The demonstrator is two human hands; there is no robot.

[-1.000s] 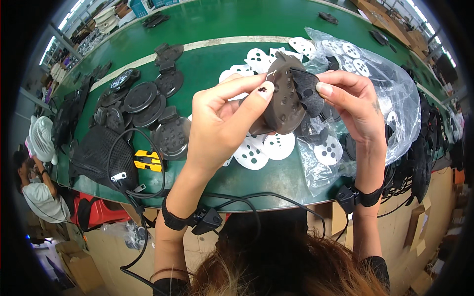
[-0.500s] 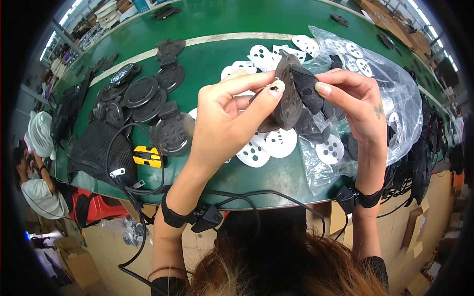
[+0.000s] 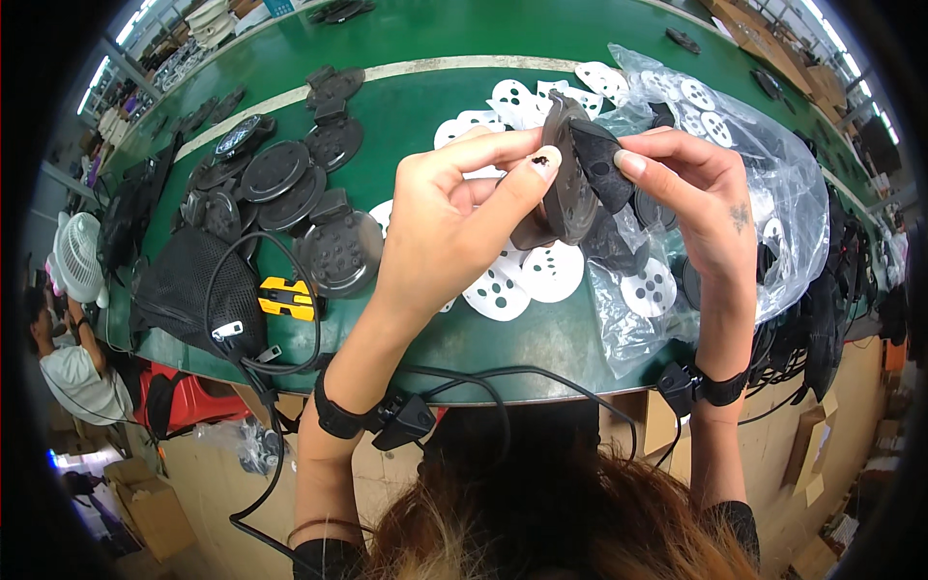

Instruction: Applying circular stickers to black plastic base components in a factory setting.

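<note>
Two hands met above the green surface (image 3: 425, 116), both closed on the same dark round disc (image 3: 565, 184), which was held up on edge over the middle of the work area rather than resting on anything. The left hand (image 3: 454, 217) pinched the disc's near rim between thumb and forefinger, probably to keep it steady, while the right hand (image 3: 701, 208) gripped a small black pad (image 3: 599, 164) against the disc's face with its fingertips, as if to seat or peel it. Directly beneath lay white perforated discs (image 3: 527, 285), some loose on the surface and more inside a clear plastic bag (image 3: 773, 184) that spread open to the right, likely kept close so parts stayed within easy reach. To the left sat a cluster of finished-looking black round parts (image 3: 280, 184), a black mesh pouch (image 3: 193, 290) with a cable, and a small yellow tool (image 3: 287, 298) just beside the pouch. The near edge of the surface ran just below the wrists, so the forearms crossed it freely; open green room remained toward the far side, while left and right were crowded.
</note>
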